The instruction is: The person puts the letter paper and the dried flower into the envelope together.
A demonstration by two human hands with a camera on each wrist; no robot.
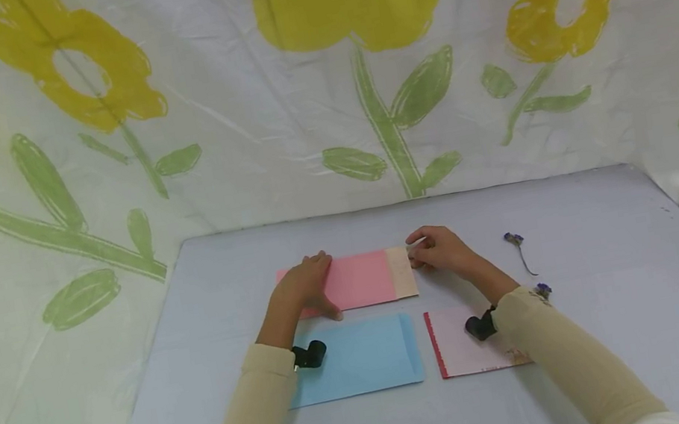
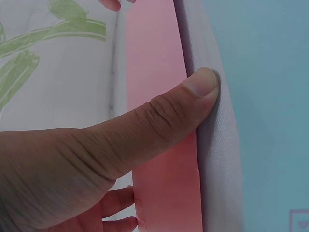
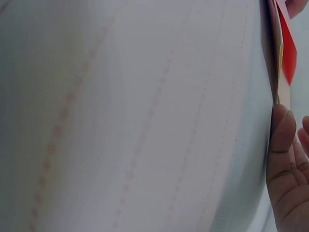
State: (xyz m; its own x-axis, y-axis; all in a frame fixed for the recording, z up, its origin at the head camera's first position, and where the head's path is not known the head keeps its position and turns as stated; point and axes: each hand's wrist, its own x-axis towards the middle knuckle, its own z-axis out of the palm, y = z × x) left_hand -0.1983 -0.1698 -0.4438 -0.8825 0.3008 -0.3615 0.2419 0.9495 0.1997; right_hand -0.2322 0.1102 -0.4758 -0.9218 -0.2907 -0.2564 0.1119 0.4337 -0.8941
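A pink envelope (image 1: 358, 280) with a cream strip (image 1: 402, 273) at its right end lies lengthwise toward the back of the table. My left hand (image 1: 306, 284) rests across its left part. In the left wrist view the straight thumb (image 2: 164, 113) crosses the near edge, while fingertips (image 2: 118, 224) show at the far edge. At the strip's right end is my right hand (image 1: 446, 251), fingers bent and thumb tip right at the edge. Up close in the right wrist view, the envelope's end stands slightly parted, showing a red inside (image 3: 288, 48) above the thumb (image 3: 282, 130).
A light blue envelope (image 1: 359, 360) lies in front of the pink one. To its right is a pale pink envelope (image 1: 465, 341) with a red edge, partly under the right forearm. Small purple dried flowers (image 1: 515, 239) lie on the right; another bloom (image 1: 543, 290) shows by the right sleeve.
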